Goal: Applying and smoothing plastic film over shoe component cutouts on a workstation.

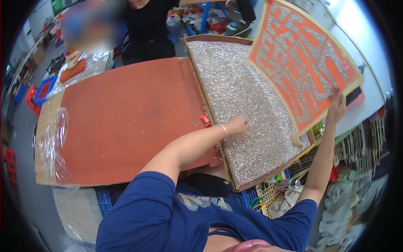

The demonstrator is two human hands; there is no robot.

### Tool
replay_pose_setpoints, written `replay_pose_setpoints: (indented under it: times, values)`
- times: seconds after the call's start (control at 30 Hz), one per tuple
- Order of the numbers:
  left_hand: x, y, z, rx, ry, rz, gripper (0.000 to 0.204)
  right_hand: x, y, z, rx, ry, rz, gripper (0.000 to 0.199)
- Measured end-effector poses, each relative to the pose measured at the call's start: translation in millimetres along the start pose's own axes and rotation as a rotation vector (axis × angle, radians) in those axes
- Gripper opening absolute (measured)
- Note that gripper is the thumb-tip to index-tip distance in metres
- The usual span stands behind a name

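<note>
Over the shallow wooden-framed tray filled with silvery glitter flakes (201,88), seen from the head camera, the person's left hand (237,124) lay low on the glitter bed, fingers curled loosely down into the flakes; whether it was pinching any could not be told. A thin bracelet sat at that wrist. The right hand (336,108) was raised to the right of the tray, pinching the lower edge of a large flat orange card with a cream border and a silver glittered pattern (303,63). The card stood tilted up over the tray's far right side, clear of the glitter below.

The card looked light and fairly stiff, since it kept flat while held by one edge only, though a sheet that broad would probably flex or crease under a hard grip. Its glittered face seemed fragile: loose flakes would likely shed if rubbed, so the bare border was the safer place to take hold, as the right hand did. The flakes in the tray looked loose, light and easily scattered.

Left of the tray lay a wide reddish-brown board (126,117) on the worktop, dotted with stray flakes, with crumpled clear plastic film (52,143) at its left edge. A small red object (205,121) sat just beside the tray's frame. Another person in dark clothing (147,29) stood at the far side.
</note>
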State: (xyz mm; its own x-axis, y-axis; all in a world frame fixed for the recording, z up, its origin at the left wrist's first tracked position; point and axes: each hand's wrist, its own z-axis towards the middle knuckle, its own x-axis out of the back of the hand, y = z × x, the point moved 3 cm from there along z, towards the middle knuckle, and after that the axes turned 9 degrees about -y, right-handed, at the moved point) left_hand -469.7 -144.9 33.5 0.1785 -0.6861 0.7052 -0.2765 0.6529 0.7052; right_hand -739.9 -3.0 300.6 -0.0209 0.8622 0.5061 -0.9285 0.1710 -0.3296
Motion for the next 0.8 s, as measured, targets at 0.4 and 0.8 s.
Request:
replay_pose_setpoints:
  times: [0.4,0.8]
  values:
    - [182.6,-43.6,-125.8,-0.679,0.296,-1.733,0.112,-89.0,-369.0,-160.4,0.920,-0.208,0.547,0.029]
    - [117.8,-151.4,-507.6,-0.685,0.779,-1.765,0.076,-171.4,-545.6,-408.3,1.376,-0.970,0.491,0.051]
